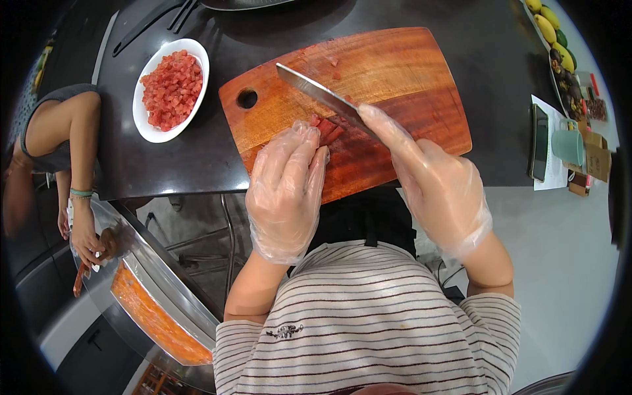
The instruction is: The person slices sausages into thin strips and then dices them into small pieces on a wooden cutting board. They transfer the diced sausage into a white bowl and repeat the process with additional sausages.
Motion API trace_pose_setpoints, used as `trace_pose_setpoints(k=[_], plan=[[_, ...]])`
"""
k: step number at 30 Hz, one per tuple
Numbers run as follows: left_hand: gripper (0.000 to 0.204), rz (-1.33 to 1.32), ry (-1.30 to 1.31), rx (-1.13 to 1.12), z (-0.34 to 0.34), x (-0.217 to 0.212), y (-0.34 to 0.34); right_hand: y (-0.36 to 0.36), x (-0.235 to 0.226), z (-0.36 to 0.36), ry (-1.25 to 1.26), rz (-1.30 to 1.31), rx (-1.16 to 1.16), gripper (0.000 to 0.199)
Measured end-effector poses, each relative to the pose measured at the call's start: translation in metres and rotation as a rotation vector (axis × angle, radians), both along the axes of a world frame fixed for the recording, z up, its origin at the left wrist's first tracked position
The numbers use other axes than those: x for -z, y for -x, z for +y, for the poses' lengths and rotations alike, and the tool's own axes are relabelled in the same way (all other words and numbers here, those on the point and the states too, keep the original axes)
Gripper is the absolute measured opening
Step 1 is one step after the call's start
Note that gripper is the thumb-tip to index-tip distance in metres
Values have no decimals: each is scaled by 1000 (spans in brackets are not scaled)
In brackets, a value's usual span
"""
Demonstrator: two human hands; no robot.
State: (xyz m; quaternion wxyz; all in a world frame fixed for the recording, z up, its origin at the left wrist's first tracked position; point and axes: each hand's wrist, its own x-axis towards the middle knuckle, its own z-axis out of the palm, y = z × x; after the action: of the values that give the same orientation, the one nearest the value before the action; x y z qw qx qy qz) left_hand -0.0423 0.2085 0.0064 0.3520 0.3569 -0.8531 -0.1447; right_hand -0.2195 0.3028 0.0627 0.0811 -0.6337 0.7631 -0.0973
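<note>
My right hand (438, 187), in a clear plastic glove, grips a kitchen knife (316, 90), its index finger stretched along the blade's back. The blade slants to the far left above a wooden cutting board (395, 69). In the same kind of glove, my left hand (286, 181) has its fingers bent together over moist red strips (327, 131), holding them against the board close to the blade. Whether they are meat, fish or fruit I cannot tell. A few small red bits (336, 62) lie farther back on the board. The knife's handle is hidden in my right hand.
Left of the board stands a white oval bowl (138, 112) heaped with red cubes (172, 89). A dark pan (243, 3) reaches in at the back. On the right are a phone (540, 141) and a green cup (567, 146). Another person's hand (85, 237) is near an orange-filled tray (141, 266).
</note>
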Motion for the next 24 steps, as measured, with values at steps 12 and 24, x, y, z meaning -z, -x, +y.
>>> trace_pose_setpoints(k=[12, 24], plan=[[27, -47, -1, 45, -6, -4, 0, -13, -6, 4, -71, 90, -91, 85], [26, 5, -12, -20, -1, 1, 0, 0, 7, -3, -27, 3, -30, 77]])
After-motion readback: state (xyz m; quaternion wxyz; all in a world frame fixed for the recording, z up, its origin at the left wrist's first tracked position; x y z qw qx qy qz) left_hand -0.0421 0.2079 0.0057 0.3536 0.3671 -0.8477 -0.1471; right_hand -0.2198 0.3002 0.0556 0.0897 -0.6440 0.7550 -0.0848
